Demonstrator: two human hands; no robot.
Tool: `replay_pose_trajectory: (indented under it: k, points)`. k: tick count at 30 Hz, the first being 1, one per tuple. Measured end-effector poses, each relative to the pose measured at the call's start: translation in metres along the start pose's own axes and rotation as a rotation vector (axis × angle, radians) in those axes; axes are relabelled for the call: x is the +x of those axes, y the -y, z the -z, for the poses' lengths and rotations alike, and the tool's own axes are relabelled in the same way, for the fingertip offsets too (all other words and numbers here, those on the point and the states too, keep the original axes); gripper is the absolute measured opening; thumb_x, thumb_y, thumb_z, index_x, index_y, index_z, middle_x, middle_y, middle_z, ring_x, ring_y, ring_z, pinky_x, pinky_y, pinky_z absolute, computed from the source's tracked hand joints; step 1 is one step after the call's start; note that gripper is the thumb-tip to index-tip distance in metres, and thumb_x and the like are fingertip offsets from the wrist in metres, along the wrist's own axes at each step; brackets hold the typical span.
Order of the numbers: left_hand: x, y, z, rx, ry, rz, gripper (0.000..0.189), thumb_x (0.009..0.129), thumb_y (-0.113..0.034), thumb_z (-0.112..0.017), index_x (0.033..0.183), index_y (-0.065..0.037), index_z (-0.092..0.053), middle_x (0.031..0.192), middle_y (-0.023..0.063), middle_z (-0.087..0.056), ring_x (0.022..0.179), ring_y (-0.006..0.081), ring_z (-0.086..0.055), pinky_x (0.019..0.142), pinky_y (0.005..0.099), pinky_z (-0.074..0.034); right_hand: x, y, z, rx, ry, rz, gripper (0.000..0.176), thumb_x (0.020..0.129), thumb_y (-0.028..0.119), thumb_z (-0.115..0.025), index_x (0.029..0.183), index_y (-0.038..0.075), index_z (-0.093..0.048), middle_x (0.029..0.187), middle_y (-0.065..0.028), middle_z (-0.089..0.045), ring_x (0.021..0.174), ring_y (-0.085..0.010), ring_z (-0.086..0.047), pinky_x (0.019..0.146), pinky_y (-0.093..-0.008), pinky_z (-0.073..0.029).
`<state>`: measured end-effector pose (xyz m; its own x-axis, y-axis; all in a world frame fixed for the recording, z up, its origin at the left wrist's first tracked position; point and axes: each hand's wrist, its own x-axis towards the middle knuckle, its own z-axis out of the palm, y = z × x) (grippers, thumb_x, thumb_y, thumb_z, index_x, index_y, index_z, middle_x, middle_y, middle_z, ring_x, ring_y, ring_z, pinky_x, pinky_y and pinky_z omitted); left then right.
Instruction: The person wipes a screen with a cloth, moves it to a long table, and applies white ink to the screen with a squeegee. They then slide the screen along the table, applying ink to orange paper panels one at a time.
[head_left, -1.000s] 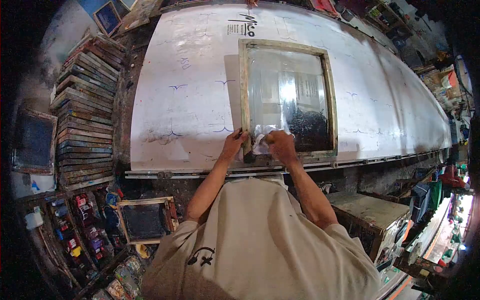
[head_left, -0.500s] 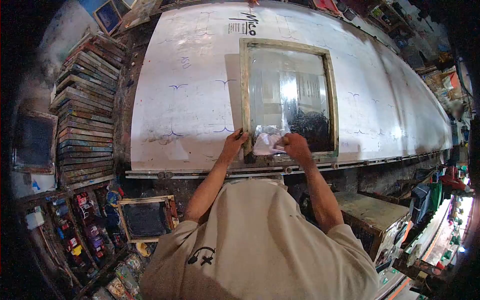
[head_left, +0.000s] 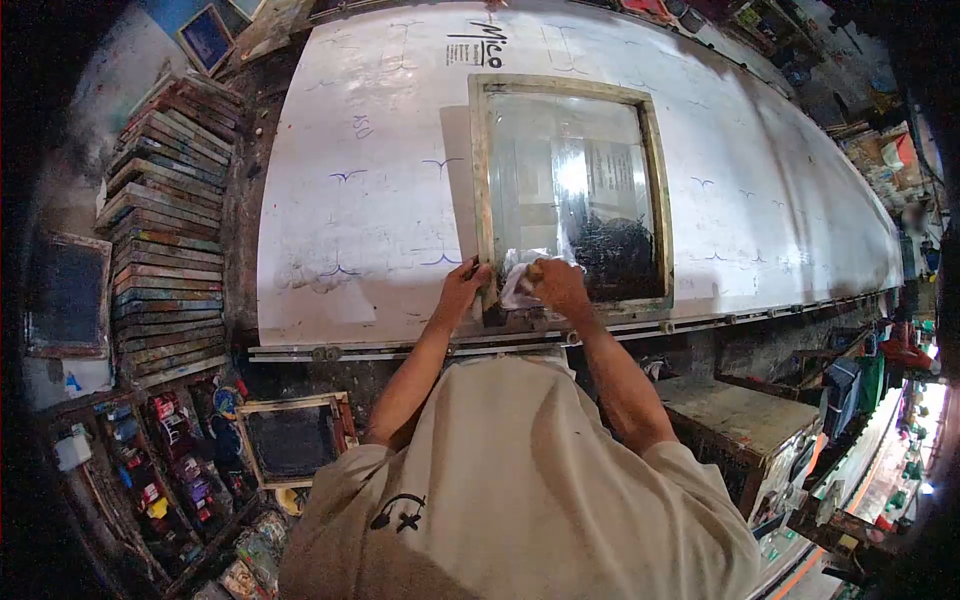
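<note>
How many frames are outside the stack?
4: table frame, floor frame, dark frame left of the stack, blue frame top left. Others may be hidden.

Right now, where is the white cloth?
In the head view, the white cloth is held by the right hand, inside the near-left corner of the wooden screen frame, close to the left hand gripping that frame.

The long white counter (head_left: 360,210) bears blue bird-shaped marks and black lettering. On it, the rectangular wooden screen frame (head_left: 478,180) is pale yellowish-green, its mesh glossy grey with a black ink patch. The crumpled cloth (head_left: 518,285) is white. The person's shirt (head_left: 520,490) is beige with a small black emblem.
</note>
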<state>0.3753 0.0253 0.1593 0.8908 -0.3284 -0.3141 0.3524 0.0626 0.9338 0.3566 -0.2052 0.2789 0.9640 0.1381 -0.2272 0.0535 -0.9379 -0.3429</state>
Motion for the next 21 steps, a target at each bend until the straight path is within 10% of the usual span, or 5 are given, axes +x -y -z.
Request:
replay_pose_trajectory:
  k: [4,9,21]
  points:
    - [-0.007,-0.012,-0.007,-0.121,-0.028,-0.014,0.040,0.103,-0.034,-0.068,0.127,-0.002,-0.066,0.102,0.0007,-0.068,0.094,0.0104,-0.060,0.088,0.0280,-0.050,-0.009,-0.019,0.008,0.108,-0.349,0.117,0.025,0.085,0.018,-0.065,0.105,0.020,-0.079,0.103,-0.0134,-0.072,0.086,-0.0338,-0.071,0.069,-0.0529,-0.052]
    - [0.001,-0.013,-0.004,-0.076,-0.083,0.078,0.043,0.103,-0.034,-0.068,0.129,-0.001,-0.064,0.104,0.0006,-0.068,0.094,0.0107,-0.060,0.086,0.0286,-0.050,-0.070,-0.023,-0.028,-0.034,-0.304,0.217,0.059,0.072,-0.001,-0.066,0.128,0.018,-0.068,0.121,-0.0050,-0.066,0.119,-0.0276,-0.057,0.103,-0.0506,-0.036]
    - [-0.006,-0.025,-0.007,-0.058,-0.092,0.132,0.044,0.103,-0.032,-0.067,0.136,-0.003,-0.063,0.105,-0.0018,-0.068,0.094,0.0103,-0.060,0.087,0.0290,-0.051,-0.060,-0.021,-0.006,-0.081,-0.376,0.187,0.043,0.079,0.003,-0.068,0.119,0.019,-0.071,0.115,-0.0002,-0.070,0.111,-0.0230,-0.060,0.105,-0.0476,-0.034]
